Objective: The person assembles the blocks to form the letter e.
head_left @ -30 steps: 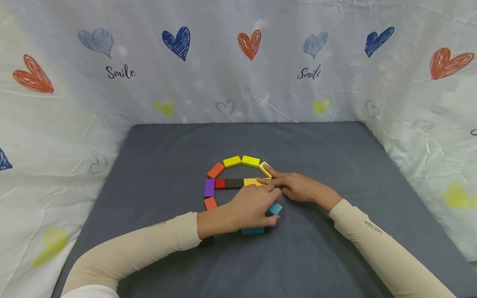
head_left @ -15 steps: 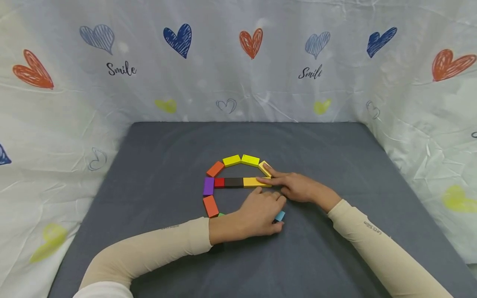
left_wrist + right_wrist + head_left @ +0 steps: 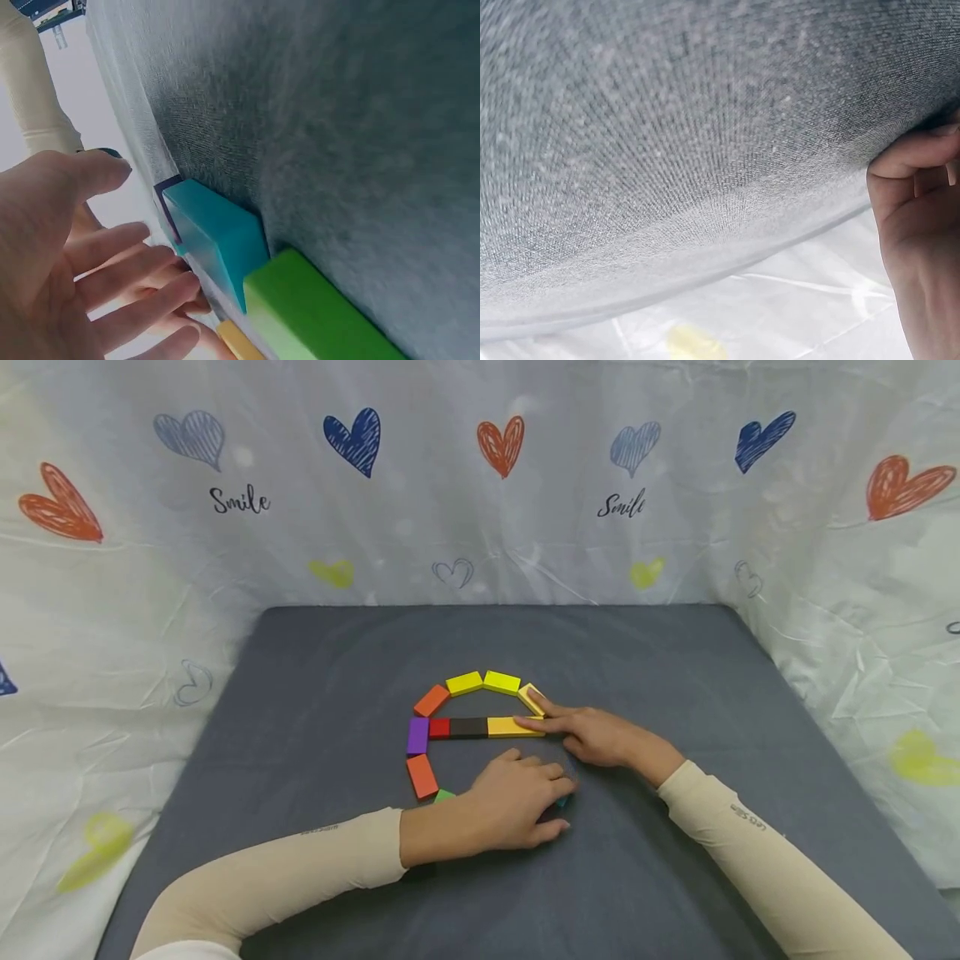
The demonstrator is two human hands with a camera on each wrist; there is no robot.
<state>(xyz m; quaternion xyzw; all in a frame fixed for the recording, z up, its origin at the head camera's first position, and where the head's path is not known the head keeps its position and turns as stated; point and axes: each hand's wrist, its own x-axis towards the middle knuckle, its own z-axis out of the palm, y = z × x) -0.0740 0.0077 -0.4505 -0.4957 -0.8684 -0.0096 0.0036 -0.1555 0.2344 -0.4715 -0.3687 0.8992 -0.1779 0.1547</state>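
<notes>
Colourful rectangular blocks lie in a rounded shape with a straight bar across it. Over the lower right of this shape is my left hand [image 3: 513, 802], its fingers loosely spread, gripping nothing. A light-blue block [image 3: 562, 801] peeks out beneath its fingertips; whether they touch it is unclear. In the left wrist view a teal block [image 3: 214, 229] and a green block [image 3: 307, 307] sit beside the palm. My right hand [image 3: 600, 735] rests extended fingers on the bar's yellow block [image 3: 504, 727] and on the pale yellow block [image 3: 529, 697] at the upper right. My left hand covers much of the lower curve.
Orange [image 3: 422, 777], purple [image 3: 417, 737] and bright yellow blocks [image 3: 464, 683] form the left and top of the curve. Red [image 3: 439, 728] and black blocks [image 3: 468, 727] continue the bar. A dark grey cloth [image 3: 660, 652] covers the table, with a heart-printed white curtain [image 3: 420, 510] behind.
My left hand has shifted slightly nearer to me, and its fingers have loosened. The light-blue block has moved a little toward me and right. My right hand has stayed in place.
</notes>
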